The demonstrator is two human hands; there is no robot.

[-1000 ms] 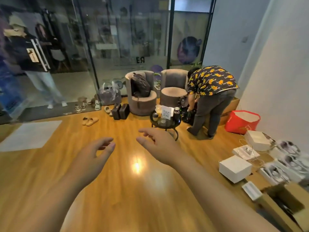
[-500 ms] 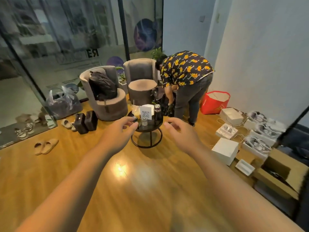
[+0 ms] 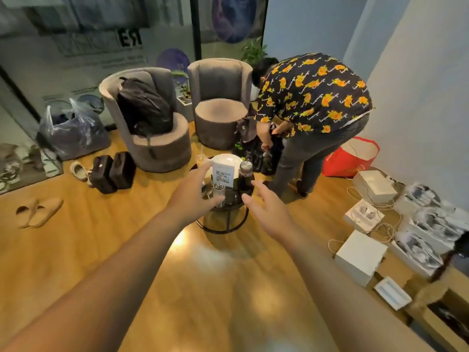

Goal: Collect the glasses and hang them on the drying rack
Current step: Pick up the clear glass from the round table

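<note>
A small round black side table [image 3: 229,202] stands on the wooden floor ahead of me. On it are a clear drinking glass [image 3: 218,191], a white card with a QR code [image 3: 223,173], a dark bottle [image 3: 245,177] and a white plate [image 3: 226,158] at the back. My left hand [image 3: 194,190] is stretched over the table's left side with fingers apart, just left of the glass. My right hand [image 3: 266,209] hovers open at the table's right edge. Both hands hold nothing. No drying rack is in view.
Two grey round armchairs [image 3: 219,105] stand behind the table, one with a black backpack [image 3: 143,107]. A person in a flowered shirt [image 3: 314,95] bends over bags to the right. White boxes [image 3: 360,256] and cables line the right wall. Slippers [image 3: 38,212] lie at the left.
The view has come closer to the side table and turned right. Both hands have reached forward, the left one now over the tabletop beside the glass.
</note>
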